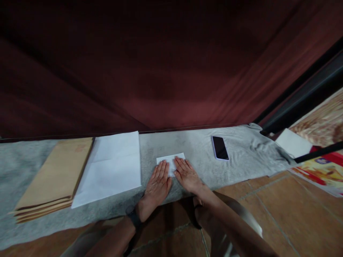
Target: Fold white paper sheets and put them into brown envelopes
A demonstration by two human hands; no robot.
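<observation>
A small white piece of paper (171, 159), perhaps folded, lies on the grey cloth (193, 142) in front of me. My left hand (158, 182) rests flat on its left side, fingers stretched out and pointing away from me. On its right side lies my right hand (187, 175), also flat, with the fingers angled up and to the left. Both hands cover the near part of the paper, so its lower edge is partly hidden. Neither hand grips anything.
Left of the hands are large white sheets (109, 167) and a stack of brown paper envelopes or bags (57, 171). A phone (220, 148) lies to the right. Dark red fabric (171, 71) hangs behind. Colourful printed packaging (324, 171) sits at far right, near black bars (305, 85).
</observation>
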